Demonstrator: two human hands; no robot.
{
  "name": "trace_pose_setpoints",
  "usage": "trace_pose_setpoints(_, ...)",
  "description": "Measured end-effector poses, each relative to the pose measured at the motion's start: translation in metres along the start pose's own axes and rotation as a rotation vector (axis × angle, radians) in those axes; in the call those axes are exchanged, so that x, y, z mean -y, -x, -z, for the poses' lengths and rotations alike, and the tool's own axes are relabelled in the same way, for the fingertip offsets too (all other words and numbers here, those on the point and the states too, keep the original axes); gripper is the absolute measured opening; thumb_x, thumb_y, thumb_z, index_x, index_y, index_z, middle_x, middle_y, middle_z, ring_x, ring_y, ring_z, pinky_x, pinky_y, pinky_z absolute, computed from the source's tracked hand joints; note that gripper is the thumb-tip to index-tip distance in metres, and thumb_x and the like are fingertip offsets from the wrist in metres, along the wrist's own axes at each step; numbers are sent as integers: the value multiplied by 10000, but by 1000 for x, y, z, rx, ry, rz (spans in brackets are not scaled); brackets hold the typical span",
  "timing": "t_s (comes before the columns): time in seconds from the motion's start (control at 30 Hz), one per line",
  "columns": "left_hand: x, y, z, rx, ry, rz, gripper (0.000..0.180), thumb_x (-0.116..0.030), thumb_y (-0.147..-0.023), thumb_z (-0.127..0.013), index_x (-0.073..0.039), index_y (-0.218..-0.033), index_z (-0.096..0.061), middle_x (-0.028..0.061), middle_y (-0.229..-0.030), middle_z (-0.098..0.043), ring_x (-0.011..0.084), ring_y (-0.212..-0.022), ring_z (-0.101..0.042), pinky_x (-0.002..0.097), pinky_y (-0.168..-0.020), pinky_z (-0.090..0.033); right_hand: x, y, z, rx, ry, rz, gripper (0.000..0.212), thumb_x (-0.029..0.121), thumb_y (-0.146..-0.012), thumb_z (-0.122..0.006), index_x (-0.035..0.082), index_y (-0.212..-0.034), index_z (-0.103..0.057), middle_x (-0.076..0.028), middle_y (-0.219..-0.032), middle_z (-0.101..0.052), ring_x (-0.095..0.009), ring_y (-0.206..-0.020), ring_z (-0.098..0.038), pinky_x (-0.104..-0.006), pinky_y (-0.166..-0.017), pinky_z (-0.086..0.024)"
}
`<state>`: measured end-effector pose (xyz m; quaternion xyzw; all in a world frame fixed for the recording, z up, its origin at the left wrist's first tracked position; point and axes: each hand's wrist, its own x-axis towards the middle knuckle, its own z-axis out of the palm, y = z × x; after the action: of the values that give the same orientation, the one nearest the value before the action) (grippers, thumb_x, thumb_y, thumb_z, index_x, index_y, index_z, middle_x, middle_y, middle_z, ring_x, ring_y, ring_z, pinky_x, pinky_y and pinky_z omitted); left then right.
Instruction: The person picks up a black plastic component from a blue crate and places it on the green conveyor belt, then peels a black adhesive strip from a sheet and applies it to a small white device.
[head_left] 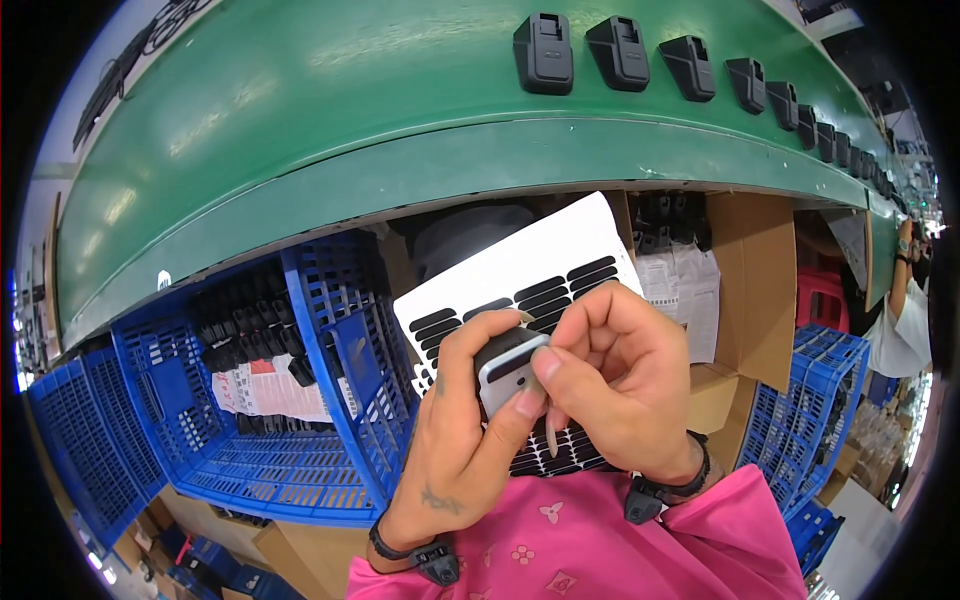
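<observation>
My left hand (455, 440) is closed round a small device (505, 392) with a light grey end face and a dark body. A black strip and a small dark hole show on that face. My right hand (625, 385) has its fingers bent, thumb and forefinger pinched at the device's right edge; whether a small piece is between them is hidden. A thin pale strip (551, 437) shows just below the fingers, and I cannot tell what it is. Beneath both hands lies a white sheet (520, 255) with rows of black oval stickers (545, 300), partly covered by my hands.
A green workbench (330, 110) runs across the front, with a row of black cradle-shaped housings (545, 60) on it. Blue crates (270, 470) with black parts stand at left. A cardboard box (755, 290) and another blue crate (805, 420) are at right. A person (897, 330) is at far right.
</observation>
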<state>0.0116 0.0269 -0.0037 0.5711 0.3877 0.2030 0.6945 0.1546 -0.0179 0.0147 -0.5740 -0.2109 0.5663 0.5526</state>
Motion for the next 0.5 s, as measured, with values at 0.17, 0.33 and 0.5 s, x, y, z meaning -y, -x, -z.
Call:
trace_pose_setpoints(0.17,9,0,4,-9,356,92,467,-160,-929,-499,-31,-1325,-289,154,-1105,-551,164,-728,-577,272,-635,-474,-12,-3,7,-113,-48,119,54,28,-874,-545,-9,-886,-508,-16,-691,-554,-42,-553,-500,-176,-506,-399)
trace_pose_setpoints(0.33,22,0,-3,-65,426,-106,469,-160,-946,-450,-24,-1337,-231,194,-1310,-439,151,-943,-521,272,-810,-446,-20,3,10,138,633,285,277,221,-758,-747,-4,-839,-607,-47,-680,-525,-116,-538,-493,-233,-488,-394)
trace_pose_setpoints(0.5,32,28,13,38,279,-268,628,-167,-827,-647,25,-1296,-276,199,-1243,-465,193,-1065,-511,303,-904,-418,-4,10,20,325,553,211,261,143,-688,-765,-18,-817,-606,-61,-683,-549,-124,-575,-524,-239,-532,-421)
